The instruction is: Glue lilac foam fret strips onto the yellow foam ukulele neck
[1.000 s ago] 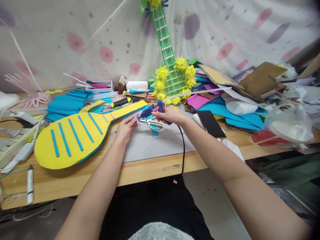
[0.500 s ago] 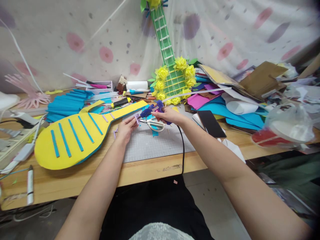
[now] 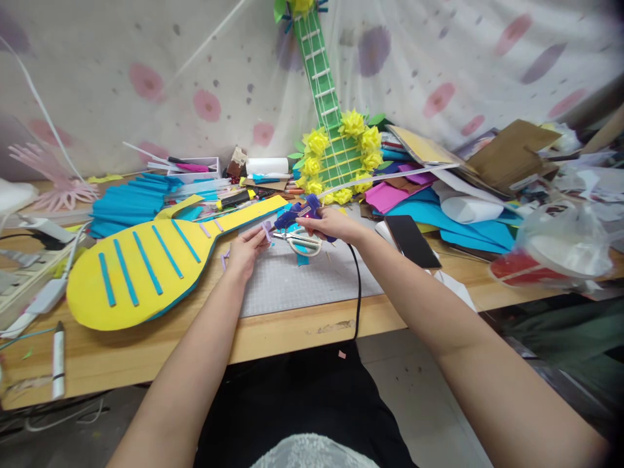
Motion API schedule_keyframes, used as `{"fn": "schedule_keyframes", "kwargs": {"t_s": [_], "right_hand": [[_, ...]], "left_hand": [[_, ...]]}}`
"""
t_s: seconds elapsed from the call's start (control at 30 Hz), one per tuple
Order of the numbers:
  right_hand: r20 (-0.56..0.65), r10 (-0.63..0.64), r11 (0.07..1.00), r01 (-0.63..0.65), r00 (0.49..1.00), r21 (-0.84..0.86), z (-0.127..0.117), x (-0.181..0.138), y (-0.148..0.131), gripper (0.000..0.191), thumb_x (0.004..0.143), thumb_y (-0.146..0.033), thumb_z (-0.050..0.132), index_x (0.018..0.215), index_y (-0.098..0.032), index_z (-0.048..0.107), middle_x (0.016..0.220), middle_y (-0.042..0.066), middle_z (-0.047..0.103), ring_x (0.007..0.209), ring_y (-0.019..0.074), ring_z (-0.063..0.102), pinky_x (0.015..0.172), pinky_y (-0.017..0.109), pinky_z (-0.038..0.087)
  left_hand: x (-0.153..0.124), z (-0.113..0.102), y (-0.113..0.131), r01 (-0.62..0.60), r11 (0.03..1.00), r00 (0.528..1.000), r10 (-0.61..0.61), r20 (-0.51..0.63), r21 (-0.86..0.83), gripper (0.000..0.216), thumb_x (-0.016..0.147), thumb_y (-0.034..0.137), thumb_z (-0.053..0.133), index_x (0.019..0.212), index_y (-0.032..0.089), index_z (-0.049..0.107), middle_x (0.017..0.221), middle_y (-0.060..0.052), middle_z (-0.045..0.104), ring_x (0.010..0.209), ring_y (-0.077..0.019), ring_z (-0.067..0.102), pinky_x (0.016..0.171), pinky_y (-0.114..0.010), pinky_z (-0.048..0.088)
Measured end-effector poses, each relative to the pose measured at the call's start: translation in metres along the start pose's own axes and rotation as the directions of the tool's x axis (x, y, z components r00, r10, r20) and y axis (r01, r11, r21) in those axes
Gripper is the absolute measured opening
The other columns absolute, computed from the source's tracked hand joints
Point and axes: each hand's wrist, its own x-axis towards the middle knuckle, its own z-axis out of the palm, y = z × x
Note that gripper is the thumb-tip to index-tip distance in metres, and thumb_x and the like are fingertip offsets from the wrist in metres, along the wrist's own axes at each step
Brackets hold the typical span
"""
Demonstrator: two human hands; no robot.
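I see my right hand (image 3: 327, 223) gripping the blue glue gun (image 3: 298, 216), nozzle touching a small purple strip (image 3: 266, 229) pinched in my left hand (image 3: 246, 249), just beside the yellow foam guitar (image 3: 146, 263).

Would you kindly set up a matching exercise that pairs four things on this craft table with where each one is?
Things:
1. glue gun
2. smartphone
3. scissors
4. green paper guitar

Places:
A. leaning against the spotted backdrop
B. lying on the cutting mat, just beneath the right hand
C. held in the right hand
D. flat on the table, to the right of the right forearm

Pairs: 1-C, 2-D, 3-B, 4-A.
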Motion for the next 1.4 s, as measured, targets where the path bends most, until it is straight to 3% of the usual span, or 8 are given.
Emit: {"fn": "schedule_keyframes", "kwargs": {"t_s": [0.77, 1.4], "right_hand": [[-0.076, 0.063, 0.993, -0.071, 0.995, -0.096, 0.000, 0.006, -0.011, 0.038, 0.074, -0.054, 0.056, 0.067, -0.017, 0.052, 0.051, -0.003, 0.048, 0.042, 0.0057, 0.040, 0.040, 0.020, 0.032], [-0.111, 0.083, 0.980, -0.102, 0.990, -0.173, -0.002, 0.009, -0.014, 0.043, 0.073, -0.058, 0.054, 0.071, -0.016, 0.056, 0.054, -0.001, 0.051, 0.044, 0.0070, 0.042, 0.044, 0.021, 0.034]], "left_hand": [[-0.001, 0.000, -0.001, 0.011, 0.998, 1.000, -0.013, 0.027, 0.056, 0.044, 0.042, 0.032, 0.082, 0.081, 0.013, 0.072, 0.073, -0.006, 0.069, 0.062, -0.0113, 0.059, 0.069, -0.028, 0.047], [-0.002, 0.001, 0.001, 0.025, 0.998, 0.999, -0.026, 0.022, 0.058, 0.043, 0.042, 0.029, 0.083, 0.080, 0.012, 0.071, 0.072, -0.006, 0.069, 0.061, -0.0106, 0.060, 0.064, -0.025, 0.047]]}}
